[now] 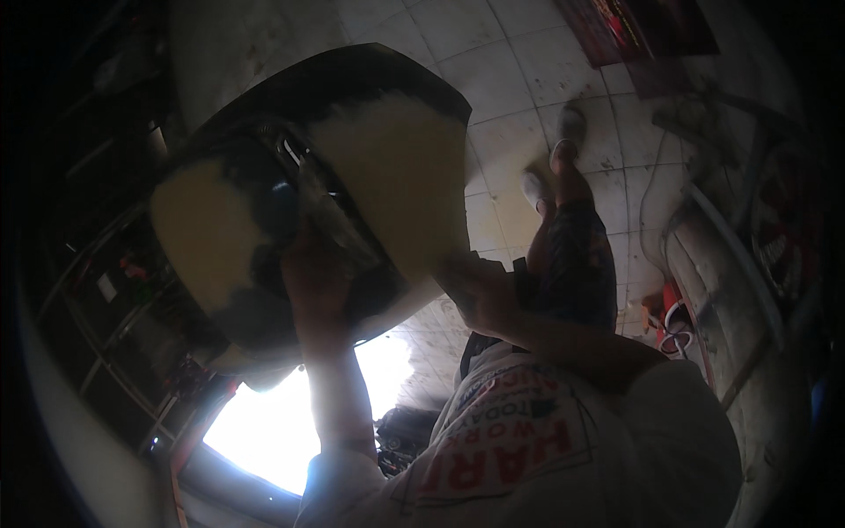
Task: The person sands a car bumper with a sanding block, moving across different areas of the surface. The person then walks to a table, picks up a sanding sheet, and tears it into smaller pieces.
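Observation:
A large curved car body panel (396,167) fills the upper left and middle of the head view. Its dark surface carries broad tan, matte patches, and a dark recess with a shiny edge runs down its middle. At that recess lies my left hand (315,268), its fingers dim and blurred beside a long pale streak, so whatever it may hold is hidden. My right hand (484,292) is at the panel's right-hand edge, close to my waist. Its fingers appear bent round that edge, though shadow covers the fingertips.
Pale floor tiles (493,70) with dust and stains lie beyond the panel, under my feet. Dark metal racks (106,326) line the left. On the right are a grey metal frame (731,255) and a red object (673,308). Strong light enters through an opening (273,422) at lower left.

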A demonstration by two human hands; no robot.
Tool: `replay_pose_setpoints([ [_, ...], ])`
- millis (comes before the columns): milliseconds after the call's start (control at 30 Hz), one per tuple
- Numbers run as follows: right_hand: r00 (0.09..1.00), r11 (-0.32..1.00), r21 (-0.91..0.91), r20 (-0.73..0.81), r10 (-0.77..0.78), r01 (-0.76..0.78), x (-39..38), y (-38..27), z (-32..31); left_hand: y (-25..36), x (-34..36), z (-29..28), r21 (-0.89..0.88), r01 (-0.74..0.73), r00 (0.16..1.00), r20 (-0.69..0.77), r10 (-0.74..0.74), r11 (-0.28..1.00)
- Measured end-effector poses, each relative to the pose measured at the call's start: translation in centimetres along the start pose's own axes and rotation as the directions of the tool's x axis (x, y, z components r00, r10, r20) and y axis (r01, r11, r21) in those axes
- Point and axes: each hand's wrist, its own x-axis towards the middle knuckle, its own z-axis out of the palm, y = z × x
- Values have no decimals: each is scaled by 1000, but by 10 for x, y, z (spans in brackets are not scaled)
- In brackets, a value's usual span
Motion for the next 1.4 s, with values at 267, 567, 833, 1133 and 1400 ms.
replay_pose_setpoints([
  [267, 991, 983, 152, 97, 86, -101, 86, 69, -87, -7, -5, 4, -47, 8, 1000, -27, -9, 999],
  [567, 964, 986, -45, 210, 164, -159, 266, 151, -77, 20, -4, 2, -114, 91, 996, 18, -90, 989],
  [833, 984, 986, -14, -59, 168, -169, 180, 116, -12, 23, -7, 9, -222, 102, 994, 59, -91, 970],
  [1133, 973, 973, -1, 8, 232, -232, 208, 166, -97, 19, -9, 6, -269, 190, 981, 85, -173, 944],
  [1400, 955, 978, 7, 216, 204, -210, 275, 148, -66, 12, -7, 9, -428, 273, 961, 76, -267, 861],
])
